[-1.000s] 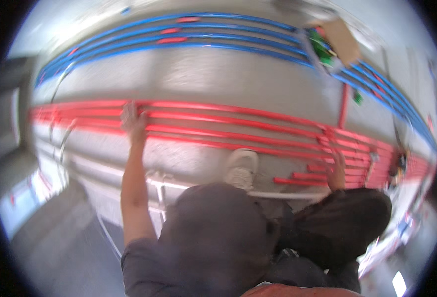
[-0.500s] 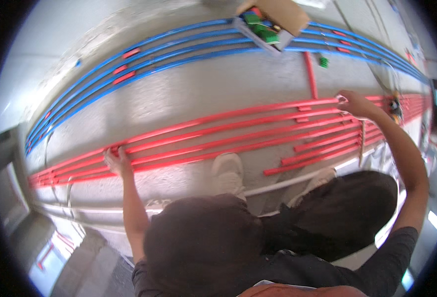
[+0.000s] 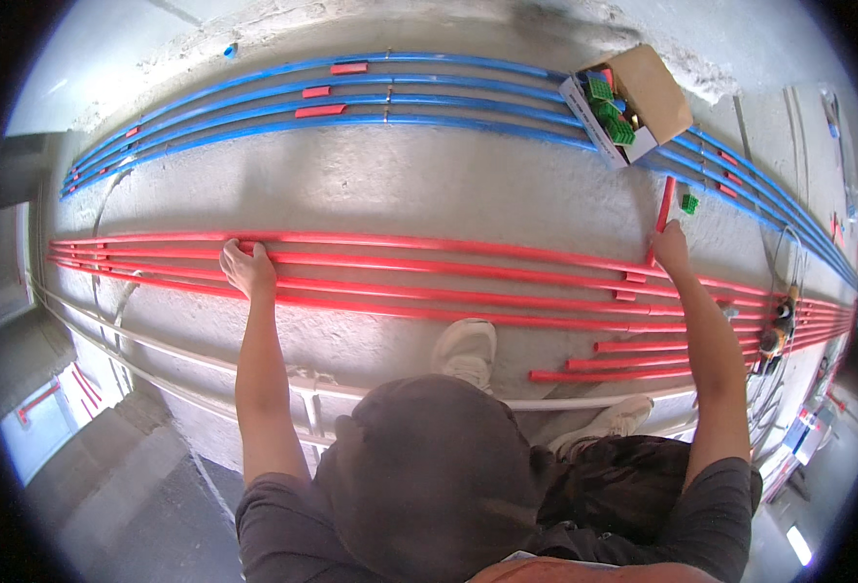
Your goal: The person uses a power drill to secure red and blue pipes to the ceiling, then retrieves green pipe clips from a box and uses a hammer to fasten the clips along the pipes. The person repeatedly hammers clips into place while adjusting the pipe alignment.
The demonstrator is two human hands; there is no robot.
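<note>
My left hand (image 3: 249, 268) reaches down onto a row of long parallel red pipes (image 3: 429, 263). Its fingers curl over one of the upper pipes. My right hand (image 3: 671, 247) closes around the lower part of a short red pipe (image 3: 666, 196), which lies crosswise, its lower end by the top pipe of the row. Just right of that short pipe is a small green plastic piece (image 3: 689, 203). Short red pieces (image 3: 630, 283) sit between the long pipes, left of my right forearm.
Blue pipes (image 3: 468, 101) run parallel farther away, with short red pieces (image 3: 347, 68) among them. An open cardboard box (image 3: 664, 89) of green and red parts stands on them. Shorter red pipes (image 3: 633, 362) and a tool (image 3: 774, 338) lie at right. White pipes (image 3: 181, 356) run nearer me.
My right hand has left the long red pipes and moved up to the short crosswise red pipe. My left hand stays on the red row. The whole view has turned and shifted.
</note>
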